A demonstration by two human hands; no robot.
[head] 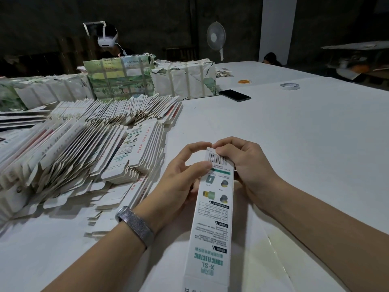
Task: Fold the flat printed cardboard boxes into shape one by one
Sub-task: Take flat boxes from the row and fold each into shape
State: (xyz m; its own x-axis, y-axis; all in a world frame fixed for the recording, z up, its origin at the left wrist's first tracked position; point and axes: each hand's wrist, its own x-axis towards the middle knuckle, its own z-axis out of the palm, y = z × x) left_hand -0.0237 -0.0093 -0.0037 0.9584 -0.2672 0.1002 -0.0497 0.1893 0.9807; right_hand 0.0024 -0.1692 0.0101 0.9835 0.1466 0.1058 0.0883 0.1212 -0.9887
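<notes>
Head view: both hands hold one long printed box [212, 207] above the near edge of the table [305, 133], its far end raised between them. The left hand [181, 178] is curled round the box's left side, thumb pressed on the printed face below the barcode, forefinger reaching to the end flap. The right hand [246, 165] pinches the same top end, fingers bent over the small flap.

The box appears to be thin card: light, stiff along its length, likely to crease or tear at the flaps if forced. Best held by the long edges near the end being closed.

To the left lies a large fanned pile of flat boxes [84, 157], with wrapped bundles [185, 79] behind it. The table is covered in white; a phone [234, 95] and a tape roll [289, 86] lie well apart further back. The room is dim, with a standing fan [216, 37] by the far wall.
</notes>
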